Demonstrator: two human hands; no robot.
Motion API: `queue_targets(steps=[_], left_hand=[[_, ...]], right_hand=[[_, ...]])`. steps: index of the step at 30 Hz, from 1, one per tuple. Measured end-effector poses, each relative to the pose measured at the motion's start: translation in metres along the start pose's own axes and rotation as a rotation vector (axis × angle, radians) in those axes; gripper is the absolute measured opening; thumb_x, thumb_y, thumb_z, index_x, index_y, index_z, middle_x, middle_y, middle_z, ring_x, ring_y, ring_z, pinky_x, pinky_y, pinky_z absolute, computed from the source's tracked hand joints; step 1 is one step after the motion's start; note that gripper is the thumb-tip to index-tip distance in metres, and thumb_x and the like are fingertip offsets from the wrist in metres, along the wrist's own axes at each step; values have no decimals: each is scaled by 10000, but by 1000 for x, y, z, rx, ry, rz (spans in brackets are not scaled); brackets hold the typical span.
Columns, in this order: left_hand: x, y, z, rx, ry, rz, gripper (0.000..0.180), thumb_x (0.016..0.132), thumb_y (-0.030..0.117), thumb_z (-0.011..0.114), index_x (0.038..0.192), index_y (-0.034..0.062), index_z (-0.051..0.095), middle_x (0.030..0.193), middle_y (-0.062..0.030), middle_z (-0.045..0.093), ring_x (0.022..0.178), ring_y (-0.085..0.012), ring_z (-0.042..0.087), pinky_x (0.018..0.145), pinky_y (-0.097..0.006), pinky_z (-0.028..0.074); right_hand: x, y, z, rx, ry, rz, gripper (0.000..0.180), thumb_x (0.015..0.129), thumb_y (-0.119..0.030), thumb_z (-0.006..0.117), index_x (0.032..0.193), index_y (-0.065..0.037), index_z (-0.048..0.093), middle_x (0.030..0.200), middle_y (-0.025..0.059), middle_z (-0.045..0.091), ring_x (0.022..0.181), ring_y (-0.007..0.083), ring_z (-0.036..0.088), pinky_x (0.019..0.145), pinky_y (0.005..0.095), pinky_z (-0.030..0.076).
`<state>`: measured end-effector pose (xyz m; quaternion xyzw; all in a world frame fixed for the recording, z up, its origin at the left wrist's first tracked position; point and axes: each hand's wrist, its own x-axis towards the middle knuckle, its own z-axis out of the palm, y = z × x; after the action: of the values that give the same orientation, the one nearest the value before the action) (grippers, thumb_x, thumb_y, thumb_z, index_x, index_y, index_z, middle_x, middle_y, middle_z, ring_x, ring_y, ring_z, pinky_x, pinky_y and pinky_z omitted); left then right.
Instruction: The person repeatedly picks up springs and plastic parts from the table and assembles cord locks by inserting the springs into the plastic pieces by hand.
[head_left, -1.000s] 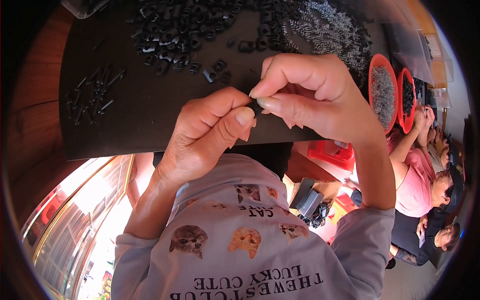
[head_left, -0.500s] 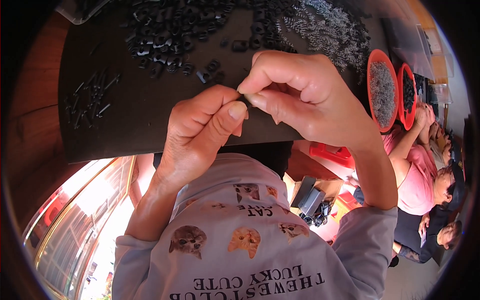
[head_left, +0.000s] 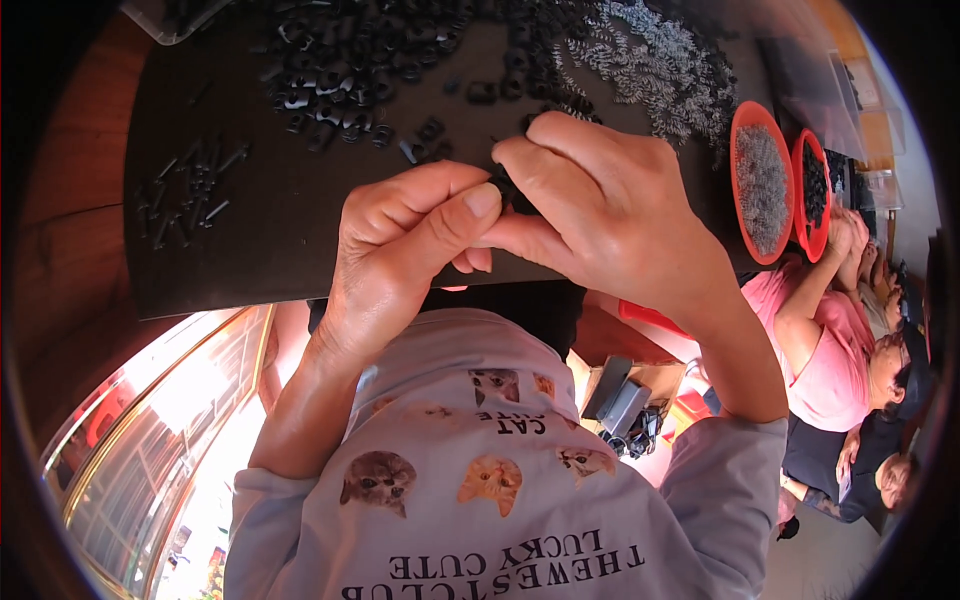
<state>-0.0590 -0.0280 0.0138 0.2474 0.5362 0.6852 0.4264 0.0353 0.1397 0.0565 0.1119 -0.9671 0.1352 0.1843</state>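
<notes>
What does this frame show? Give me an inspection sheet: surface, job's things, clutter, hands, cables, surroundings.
Surface: dark mat lying on a brown wooden table.
Job's things: a small black part pinched between both hands; its shape is too hidden to tell.
Clutter: heap of small black parts, heap of grey metal pieces, a cluster of dark pins, two orange bowls holding more pieces.
Hands: left hand and right hand meet over the mat's near edge, fingertips closed on the part.
Cables: nothing seen.
Surroundings: another person in a pink top at the right.
</notes>
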Motion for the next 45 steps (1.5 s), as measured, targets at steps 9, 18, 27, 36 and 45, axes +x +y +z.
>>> queue_targets(steps=[9,18,27,36,45], left_hand=[[-1,-8,-2,-164,69,89,185,973,122,506,992,-13,630,765,-27,617,643,-58,526,592,-198,441],[-3,-17,-5,73,66,151,184,976,144,516,889,33,634,668,36,564,573,-8,423,514,-185,347],[-5,-19,-3,101,59,179,170,970,117,516,889,22,631,659,21,567,547,-14,435,487,-195,365],[0,-18,-4,150,4,173,182,979,138,521,893,12,621,644,17,548,544,-20,438,474,-201,382],[-2,-16,0,152,18,199,191,978,158,533,891,11,620,635,18,536,540,-26,439,475,-203,382]], right_hand=[[1,8,-4,-137,138,-82,319,658,-280,784,733,-73,553,705,6,477,494,140,526,415,253,436],[29,65,-34,-379,204,-46,274,763,-253,750,840,-44,591,718,65,541,541,205,550,486,297,463],[92,155,-98,-414,255,664,283,907,-105,592,1162,0,526,723,123,605,636,181,574,592,317,459],[59,93,-5,-115,-154,146,94,864,-99,521,908,-98,604,927,93,588,881,336,615,722,456,511],[64,58,36,-88,-258,209,102,815,-48,562,900,-42,618,956,105,578,827,318,638,665,440,522]])
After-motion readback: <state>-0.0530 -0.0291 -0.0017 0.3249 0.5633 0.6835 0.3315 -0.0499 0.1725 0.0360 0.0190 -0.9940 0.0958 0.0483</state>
